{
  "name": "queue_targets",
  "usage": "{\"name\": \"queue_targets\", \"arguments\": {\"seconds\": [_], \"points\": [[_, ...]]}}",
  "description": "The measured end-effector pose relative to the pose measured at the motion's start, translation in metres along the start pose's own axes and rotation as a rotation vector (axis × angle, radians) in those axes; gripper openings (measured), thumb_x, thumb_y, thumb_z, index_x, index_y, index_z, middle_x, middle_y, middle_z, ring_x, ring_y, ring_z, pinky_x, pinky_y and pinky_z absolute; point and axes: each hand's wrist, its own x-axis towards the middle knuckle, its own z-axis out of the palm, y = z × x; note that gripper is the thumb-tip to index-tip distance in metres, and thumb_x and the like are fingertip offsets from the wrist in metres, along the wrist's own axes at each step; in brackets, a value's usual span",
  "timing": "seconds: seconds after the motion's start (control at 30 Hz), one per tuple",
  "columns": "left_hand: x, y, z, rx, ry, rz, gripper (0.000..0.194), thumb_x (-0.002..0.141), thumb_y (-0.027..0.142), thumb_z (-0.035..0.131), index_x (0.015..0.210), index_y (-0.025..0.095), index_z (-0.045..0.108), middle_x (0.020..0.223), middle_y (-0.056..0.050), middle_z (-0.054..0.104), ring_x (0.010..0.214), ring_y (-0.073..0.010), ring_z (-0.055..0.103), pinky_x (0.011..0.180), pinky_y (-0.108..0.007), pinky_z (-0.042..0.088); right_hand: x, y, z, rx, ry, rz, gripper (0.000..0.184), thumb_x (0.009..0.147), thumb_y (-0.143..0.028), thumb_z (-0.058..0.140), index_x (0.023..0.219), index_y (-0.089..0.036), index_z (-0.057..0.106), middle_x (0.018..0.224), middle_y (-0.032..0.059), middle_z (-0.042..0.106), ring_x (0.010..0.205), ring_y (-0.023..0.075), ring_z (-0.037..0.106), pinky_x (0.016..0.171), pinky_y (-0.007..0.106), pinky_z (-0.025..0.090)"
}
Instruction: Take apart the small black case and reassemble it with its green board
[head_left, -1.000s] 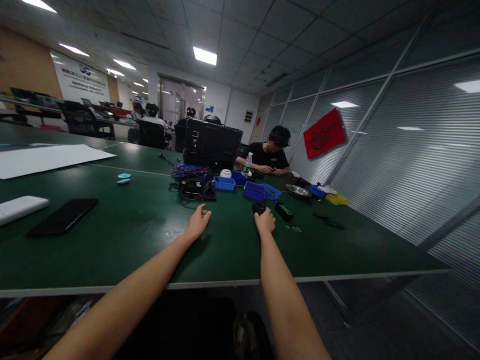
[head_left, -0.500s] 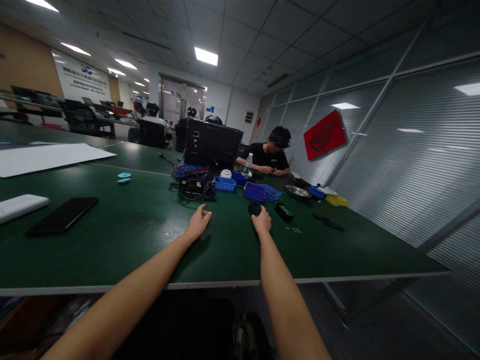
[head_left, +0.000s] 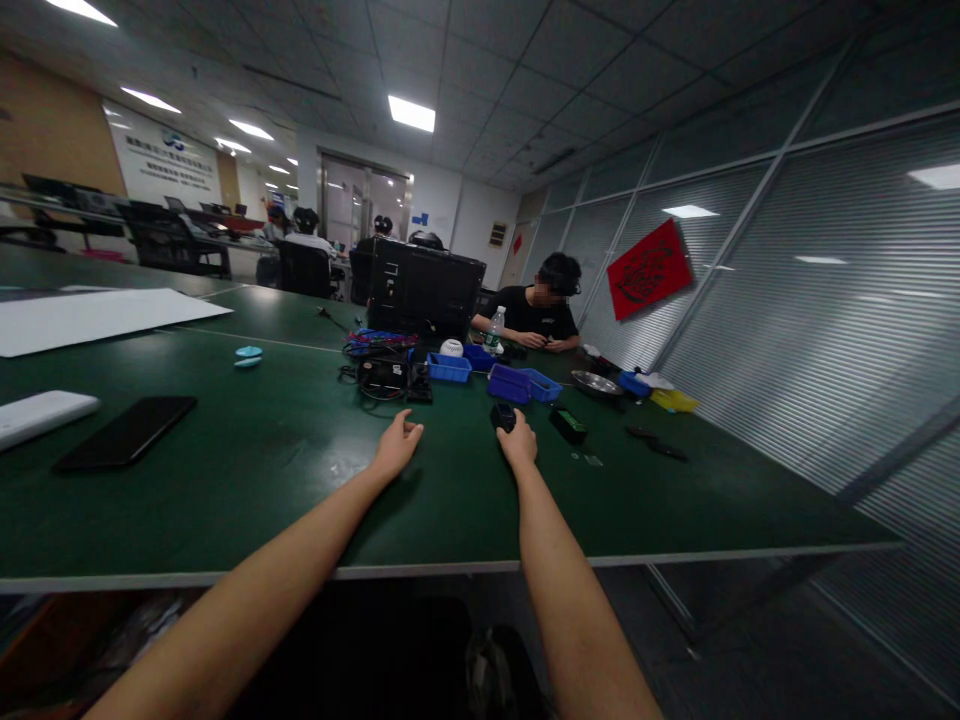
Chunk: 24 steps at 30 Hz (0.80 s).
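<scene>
My right hand is closed around the near side of a small black boxy device, its exact kind too small to make out. My left hand rests on the green table with thumb and fingers apart, holding nothing. Just beyond it lies a black power adapter with cables. Right of my right hand is a black box with a green top. Blue plastic trays stand behind the device.
A monitor stands at the back, with a white ball and a bottle near it. A person in black sits across the table. A metal dish lies right; a black tablet lies left.
My right hand has shifted slightly left with the black device, which has turned a little. My left hand has stayed where it was.
</scene>
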Motion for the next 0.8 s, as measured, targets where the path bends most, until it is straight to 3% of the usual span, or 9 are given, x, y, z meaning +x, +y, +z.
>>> {"name": "queue_targets", "arguments": {"seconds": [0.47,0.67,0.8], "points": [[0.0018,-0.003,0.0003,0.017,-0.018,0.002,0.051,0.078,0.033,0.049,0.125,0.015,0.039,0.09,-0.005,0.062,0.069,-0.0118,0.06,0.067,-0.024,0.046,0.0005,-0.0004,0.0044,-0.064,0.069,0.08,0.052,0.074,-0.039,0.051,0.117,-0.012,0.043,0.114,0.0169,0.051,0.105,0.0281,0.047,0.081,0.037,0.041],[0.002,-0.0039,0.001,0.006,-0.016,0.003,0.049,0.078,0.033,0.049,0.124,0.016,0.04,0.086,-0.004,0.062,0.07,-0.0121,0.06,0.068,-0.024,0.046,0.0014,0.0001,0.0001,-0.011,0.068,0.128,0.054,0.082,-0.052,0.032,0.109,-0.01,0.051,0.109,0.0189,0.054,0.103,0.0309,0.048,0.08,0.04,0.041],[0.002,-0.0034,0.0009,0.012,-0.027,0.001,0.05,0.078,0.033,0.049,0.124,0.016,0.039,0.087,-0.004,0.062,0.068,-0.0117,0.06,0.067,-0.024,0.045,0.0026,-0.0007,0.0001,-0.012,0.035,0.127,0.053,0.081,-0.052,0.034,0.107,-0.01,0.053,0.107,0.0175,0.056,0.102,0.0303,0.05,0.079,0.038,0.041]]}}
